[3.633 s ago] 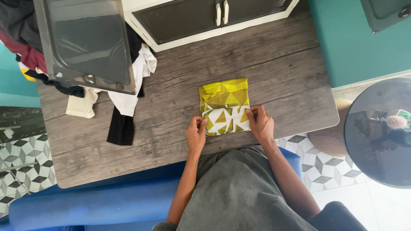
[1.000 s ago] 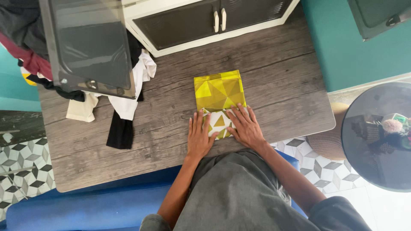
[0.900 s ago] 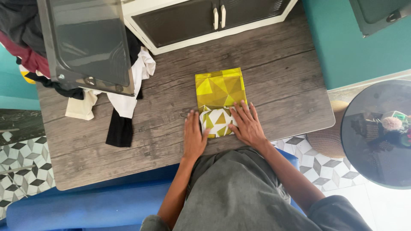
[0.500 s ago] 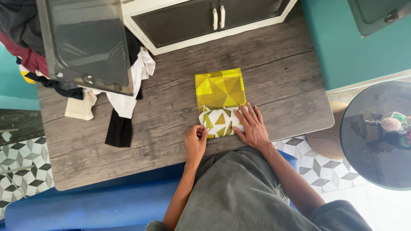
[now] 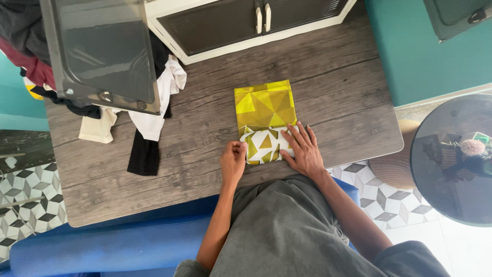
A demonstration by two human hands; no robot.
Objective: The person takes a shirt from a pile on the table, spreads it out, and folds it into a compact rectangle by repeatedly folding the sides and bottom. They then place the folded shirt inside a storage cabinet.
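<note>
A folded cloth (image 5: 265, 110) with a yellow and white triangle print lies on the grey wooden table (image 5: 328, 87). Its near end is folded up, showing a white patterned flap. My left hand (image 5: 233, 161) pinches the left edge of that flap with curled fingers. My right hand (image 5: 303, 151) lies flat, fingers spread, on the flap's right side.
A heap of white, black, cream and red clothes (image 5: 148, 118) spills from a dark open lid (image 5: 102, 51) at the table's left. A white cabinet with dark doors (image 5: 241, 20) stands behind. A round glass side table (image 5: 451, 159) is at the right, a blue seat (image 5: 113, 246) below.
Both hands lay flat pressing the cloth's near end a second ago. My left hand has since curled and taken hold of the flap's left edge; my right hand stays flat.
</note>
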